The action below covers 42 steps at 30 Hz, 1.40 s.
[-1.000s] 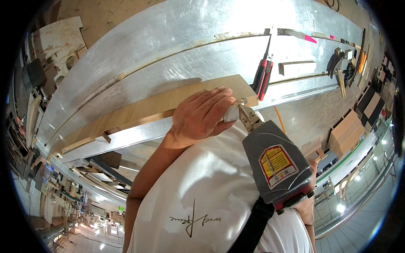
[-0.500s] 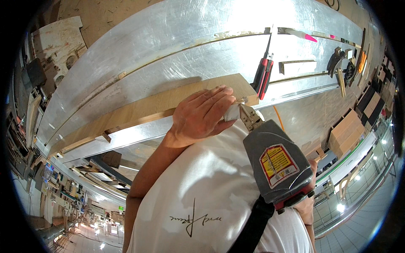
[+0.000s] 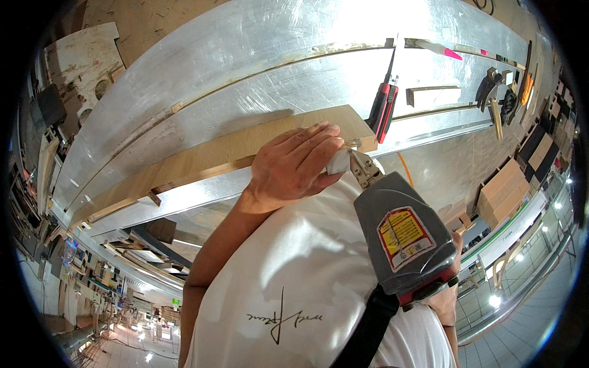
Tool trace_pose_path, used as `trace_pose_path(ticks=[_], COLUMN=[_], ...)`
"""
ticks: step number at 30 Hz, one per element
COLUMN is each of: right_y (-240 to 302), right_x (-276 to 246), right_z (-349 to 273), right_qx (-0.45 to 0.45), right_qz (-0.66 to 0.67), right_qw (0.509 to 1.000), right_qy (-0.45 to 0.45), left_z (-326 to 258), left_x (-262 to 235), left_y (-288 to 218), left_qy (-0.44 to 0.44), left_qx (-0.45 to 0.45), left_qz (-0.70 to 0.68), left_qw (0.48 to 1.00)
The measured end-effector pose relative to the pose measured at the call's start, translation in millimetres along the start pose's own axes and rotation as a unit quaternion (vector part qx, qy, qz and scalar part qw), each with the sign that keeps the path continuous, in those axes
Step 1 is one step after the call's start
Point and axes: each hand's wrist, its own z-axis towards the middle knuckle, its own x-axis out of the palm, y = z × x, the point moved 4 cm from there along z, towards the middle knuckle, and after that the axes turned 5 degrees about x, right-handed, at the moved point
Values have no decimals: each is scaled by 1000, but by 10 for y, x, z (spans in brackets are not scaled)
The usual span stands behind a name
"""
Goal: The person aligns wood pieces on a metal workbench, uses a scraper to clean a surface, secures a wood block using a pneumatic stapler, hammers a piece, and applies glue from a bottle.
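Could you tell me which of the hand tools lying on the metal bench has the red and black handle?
It is the screwdriver-like tool lying just beyond the wooden board's right end, nearest the left hand. The hammers farther right have dark heads and pale handles.

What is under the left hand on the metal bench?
The left hand rests on a long wooden board lying on the metal bench. Its fingers pinch a small white piece at the nail gun nose. The board edge beneath the palm is covered.
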Motion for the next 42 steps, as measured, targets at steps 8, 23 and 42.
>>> trace_pose_path(ticks=[8,23,42], right_y=[210,381,391], right_x=[-5,-38,-15], right_z=[33,44,-5], right_qx=[1,9,-15], right_qz=[-18,-55,-83], right_qw=[1000,998,995], right_qy=[-17,-28,-59], left_z=[-3,-13,-13], left_x=[6,-9,-93], left_y=[13,1,-28], left_qy=[1,7,7], left_qx=[6,2,-4], left_qz=[4,1,-2], left_qw=[1000,1000,1000])
